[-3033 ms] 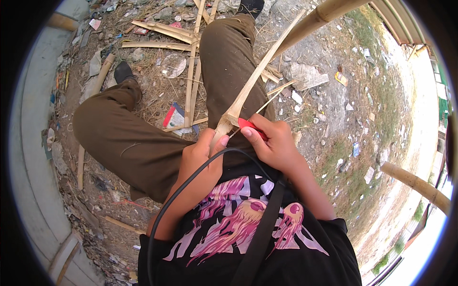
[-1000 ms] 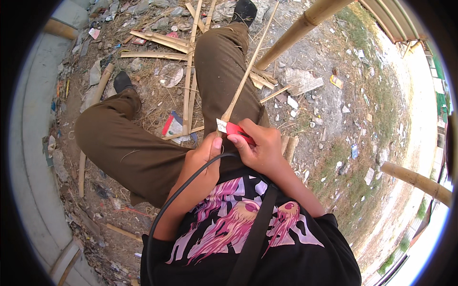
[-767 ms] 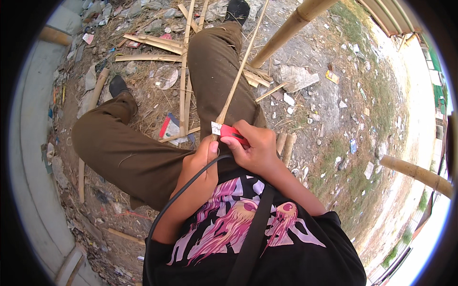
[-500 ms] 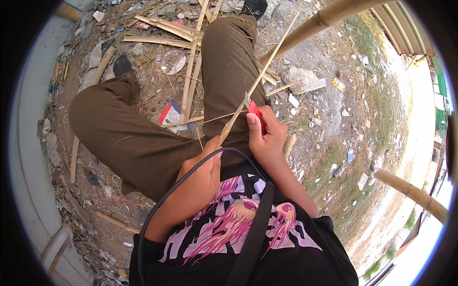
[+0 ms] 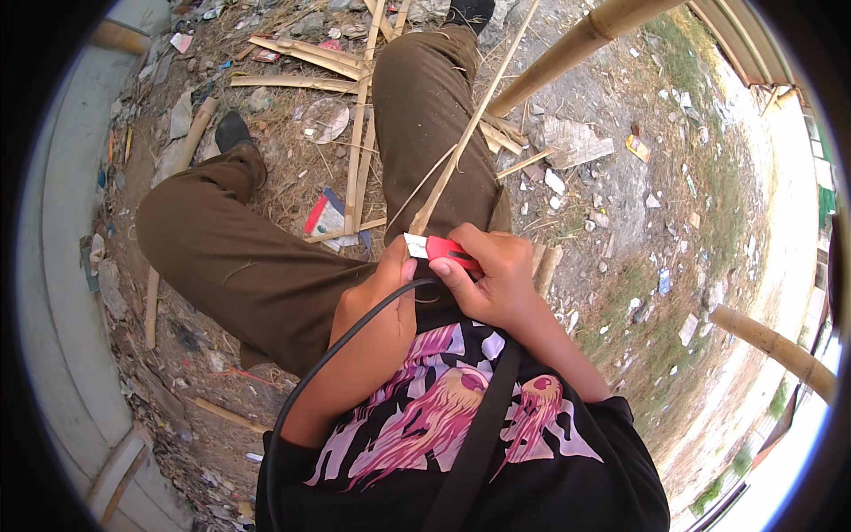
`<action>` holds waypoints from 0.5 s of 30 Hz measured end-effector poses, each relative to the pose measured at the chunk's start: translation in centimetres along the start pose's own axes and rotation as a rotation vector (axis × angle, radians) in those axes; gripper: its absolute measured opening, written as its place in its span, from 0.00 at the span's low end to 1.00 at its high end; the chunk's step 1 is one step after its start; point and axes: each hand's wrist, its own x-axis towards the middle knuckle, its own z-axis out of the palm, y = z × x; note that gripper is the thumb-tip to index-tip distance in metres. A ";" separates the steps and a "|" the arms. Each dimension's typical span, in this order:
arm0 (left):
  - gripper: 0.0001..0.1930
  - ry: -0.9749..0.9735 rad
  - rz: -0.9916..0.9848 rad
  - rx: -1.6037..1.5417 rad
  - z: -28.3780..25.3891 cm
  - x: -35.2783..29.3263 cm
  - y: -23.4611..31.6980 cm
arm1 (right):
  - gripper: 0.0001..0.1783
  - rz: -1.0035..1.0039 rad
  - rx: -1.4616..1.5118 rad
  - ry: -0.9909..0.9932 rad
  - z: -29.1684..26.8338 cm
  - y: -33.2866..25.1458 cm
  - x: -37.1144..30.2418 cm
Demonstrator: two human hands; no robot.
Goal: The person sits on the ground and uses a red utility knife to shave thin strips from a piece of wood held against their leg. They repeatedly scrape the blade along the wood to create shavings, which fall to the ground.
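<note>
Over your right thigh (image 5: 417,115), your left hand (image 5: 377,297) pinches a slender tan strip (image 5: 441,189), one sliver (image 5: 423,187) seemingly peeling; your right hand (image 5: 493,277) grips a red cutter (image 5: 446,251).

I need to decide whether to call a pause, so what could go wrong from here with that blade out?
The blade of the red knife sits right by the thumb of the left hand, so a slip could cut it. The bamboo strip extends over the trouser leg; a blade running off it might catch the leg. The black cable loops close to both hands and might snag.
</note>
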 end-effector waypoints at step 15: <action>0.09 -0.077 0.029 0.328 -0.3 -0.3 -1.0 | 0.22 0.139 0.012 -0.037 -0.5 -0.8 0.1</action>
